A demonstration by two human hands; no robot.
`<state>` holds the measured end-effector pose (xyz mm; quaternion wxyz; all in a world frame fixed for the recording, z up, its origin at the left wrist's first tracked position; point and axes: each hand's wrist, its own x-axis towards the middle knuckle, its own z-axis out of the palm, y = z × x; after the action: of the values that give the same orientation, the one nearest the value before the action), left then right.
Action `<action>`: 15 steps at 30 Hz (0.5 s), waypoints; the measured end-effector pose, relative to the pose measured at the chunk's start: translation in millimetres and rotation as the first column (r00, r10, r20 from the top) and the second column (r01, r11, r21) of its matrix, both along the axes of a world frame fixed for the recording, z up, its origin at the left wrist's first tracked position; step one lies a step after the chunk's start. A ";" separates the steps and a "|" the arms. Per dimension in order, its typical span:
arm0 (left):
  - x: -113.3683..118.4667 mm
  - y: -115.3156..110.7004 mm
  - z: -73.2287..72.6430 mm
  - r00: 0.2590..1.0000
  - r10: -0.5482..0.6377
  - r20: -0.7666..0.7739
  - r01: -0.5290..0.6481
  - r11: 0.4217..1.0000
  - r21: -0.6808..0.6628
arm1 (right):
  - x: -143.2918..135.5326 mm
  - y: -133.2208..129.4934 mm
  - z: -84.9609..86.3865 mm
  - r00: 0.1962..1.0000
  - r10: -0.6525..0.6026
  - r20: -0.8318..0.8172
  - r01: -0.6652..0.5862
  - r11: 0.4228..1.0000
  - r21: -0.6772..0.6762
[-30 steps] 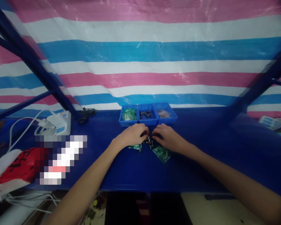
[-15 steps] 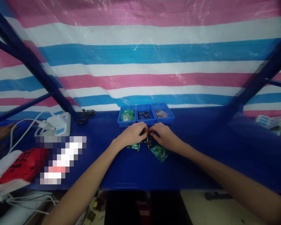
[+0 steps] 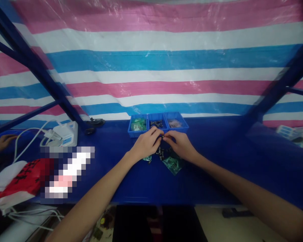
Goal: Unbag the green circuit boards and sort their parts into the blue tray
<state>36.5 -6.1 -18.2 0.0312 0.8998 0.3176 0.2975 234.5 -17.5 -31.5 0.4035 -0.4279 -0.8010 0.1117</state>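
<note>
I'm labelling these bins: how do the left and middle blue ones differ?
The left blue bin holds green packets; the middle blue bin holds small dark parts. The left hand overlaps the middle blue bin's front in view, while the left blue bin is mostly unobstructed. Both are open-topped.

Three blue bins (image 3: 137,134), two green packets (image 3: 173,164) on bench (image 3: 217,134), uncountable dark fittings (image 3: 161,153), wearer's two hands (image 3: 146,144) (image 3: 181,144), one co-worker's hand (image 3: 2,143), one power strip (image 3: 70,134).
</note>
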 end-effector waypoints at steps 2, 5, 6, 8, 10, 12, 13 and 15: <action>-1.0 1.7 -1.1 1.000 0.000 -0.020 0.001 1.000 0.025 | 0.1 -0.5 0.1 1.000 -0.003 0.005 0.003 1.000 -0.001; -2.6 4.0 -1.9 0.999 0.010 -0.049 -0.007 0.999 0.048 | 0.4 -1.4 0.0 1.000 -0.017 0.018 0.016 1.000 0.017; -3.0 4.4 -2.0 0.998 0.012 -0.059 -0.009 0.999 0.053 | 0.5 -1.7 0.0 1.000 -0.021 0.017 0.020 0.999 0.027; -3.2 4.4 -1.8 0.997 0.022 -0.080 -0.018 0.998 0.056 | 0.6 -2.2 0.0 1.000 -0.021 -0.006 0.021 0.999 0.044; -3.0 3.9 -1.4 0.995 0.038 -0.091 -0.033 0.998 0.058 | 0.8 -2.5 0.1 0.999 -0.008 -0.035 0.010 0.998 0.057; -2.8 3.5 -1.2 0.994 0.057 -0.095 -0.051 0.997 0.065 | 1.0 -2.7 0.2 0.999 0.013 -0.034 -0.010 0.997 0.070; -2.8 3.5 -1.3 0.993 0.064 -0.095 -0.058 0.996 0.068 | 1.2 -2.6 0.1 1.000 0.022 -0.022 -0.021 0.997 0.078; -2.7 4.0 -1.8 0.993 0.070 -0.093 -0.063 0.996 0.066 | 1.8 -2.0 -0.3 0.999 0.033 0.007 -0.034 0.995 0.095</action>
<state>33.8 -2.2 -20.0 -0.0223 0.9024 0.3390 0.2651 236.3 -19.5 -31.8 0.4194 -0.3951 -0.8134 0.0792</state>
